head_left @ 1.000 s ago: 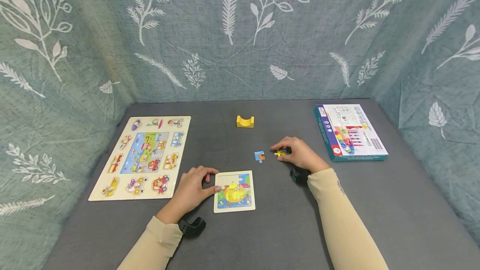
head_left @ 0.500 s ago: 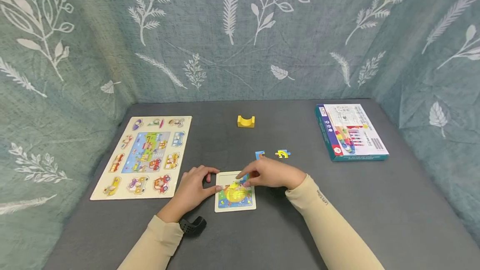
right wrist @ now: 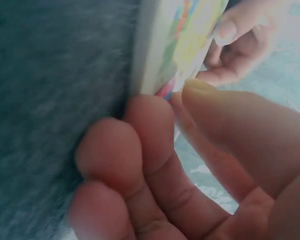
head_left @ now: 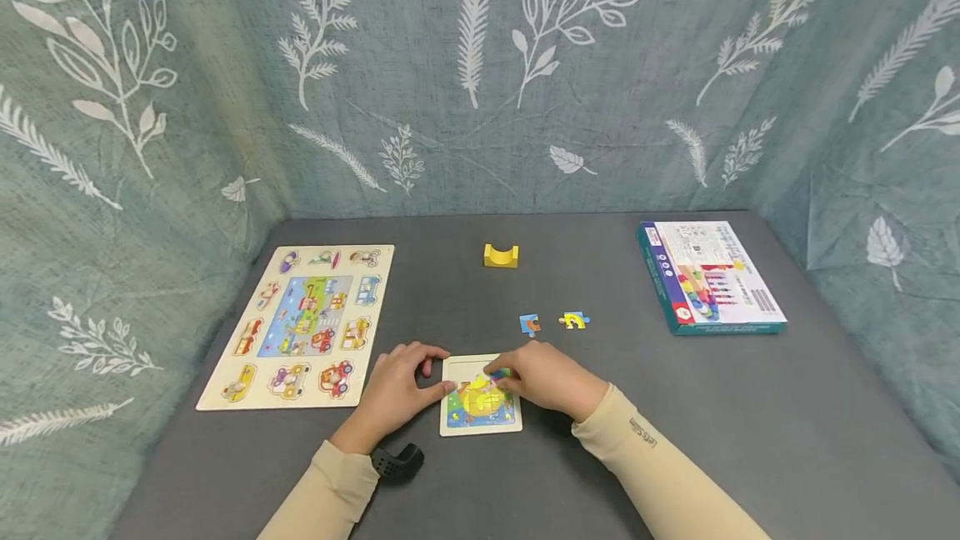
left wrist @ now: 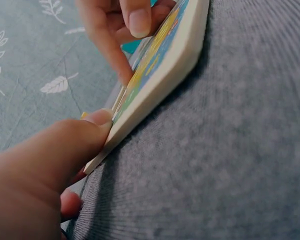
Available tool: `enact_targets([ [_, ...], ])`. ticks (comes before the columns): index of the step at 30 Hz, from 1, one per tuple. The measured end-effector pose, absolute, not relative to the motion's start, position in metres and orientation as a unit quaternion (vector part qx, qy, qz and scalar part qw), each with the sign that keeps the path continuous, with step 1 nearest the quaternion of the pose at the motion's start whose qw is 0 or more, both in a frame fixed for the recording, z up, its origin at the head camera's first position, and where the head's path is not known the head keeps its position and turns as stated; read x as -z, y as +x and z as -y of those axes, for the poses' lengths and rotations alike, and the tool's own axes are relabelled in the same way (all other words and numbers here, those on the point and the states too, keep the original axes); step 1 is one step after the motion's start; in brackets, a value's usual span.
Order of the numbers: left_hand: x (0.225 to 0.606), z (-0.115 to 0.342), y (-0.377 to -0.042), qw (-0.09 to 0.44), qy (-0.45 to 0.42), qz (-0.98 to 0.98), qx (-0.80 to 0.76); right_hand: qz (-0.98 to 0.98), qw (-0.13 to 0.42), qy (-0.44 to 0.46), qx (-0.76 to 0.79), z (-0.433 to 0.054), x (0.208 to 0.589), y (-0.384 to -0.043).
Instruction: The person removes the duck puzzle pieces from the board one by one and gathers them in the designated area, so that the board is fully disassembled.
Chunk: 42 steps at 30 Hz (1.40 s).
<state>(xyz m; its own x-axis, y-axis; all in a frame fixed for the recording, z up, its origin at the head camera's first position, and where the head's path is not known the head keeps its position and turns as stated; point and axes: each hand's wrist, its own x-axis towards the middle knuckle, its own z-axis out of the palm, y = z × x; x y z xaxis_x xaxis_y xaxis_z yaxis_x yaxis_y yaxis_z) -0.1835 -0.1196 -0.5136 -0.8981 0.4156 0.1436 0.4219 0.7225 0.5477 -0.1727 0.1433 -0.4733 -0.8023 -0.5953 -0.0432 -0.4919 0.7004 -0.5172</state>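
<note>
A small framed duck puzzle lies flat in front of me, its upper left part showing bare pale backing. My left hand grips its left side, thumb on the rim and index finger by the far left corner. From the right, my right hand reaches over the upper right part of the picture. In the left wrist view, the right index finger extends down onto the picture, with the thumb apart from it. Just beyond lie two loose jigsaw pieces, a blue and orange one and a yellow one.
A larger wooden vehicle puzzle board lies on the left of the dark table. Toward the back is a yellow arch block. A flat box sits at the back right, and a leafy curtain hangs behind.
My right hand has left the yellow piece on the table and moved left and nearer, onto the duck puzzle. The left hand keeps its hold. The head view has shifted slightly.
</note>
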Motion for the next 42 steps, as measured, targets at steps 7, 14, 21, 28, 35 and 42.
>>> enact_targets([
  [7, 0.511, 0.122, -0.186, 0.007, -0.221, 0.929, 0.296, -0.925, 0.061, -0.311, 0.209, -0.143, 0.477, -0.171],
  [14, 0.510, 0.124, -0.187, 0.002, -0.213, 0.932, 0.294, -0.928, 0.043, -0.315, 0.192, -0.137, 0.479, -0.175],
  [21, 0.511, 0.123, -0.186, -0.004, -0.207, 0.933, 0.295, -0.927, 0.063, -0.317, 0.190, -0.136, 0.479, -0.178],
  [28, 0.512, 0.120, -0.184, 0.003, -0.207, 0.930, 0.303, -0.931, 0.010, -0.327, 0.160, -0.139, 0.484, -0.177],
  [35, 0.514, 0.119, -0.183, 0.005, -0.209, 0.928, 0.308, -0.926, -0.017, -0.332, 0.181, -0.143, 0.484, -0.177],
  [42, 0.513, 0.116, -0.186, -0.017, -0.201, 0.933, 0.299, -0.891, -0.010, -0.330, 0.311, -0.161, 0.482, -0.184],
])
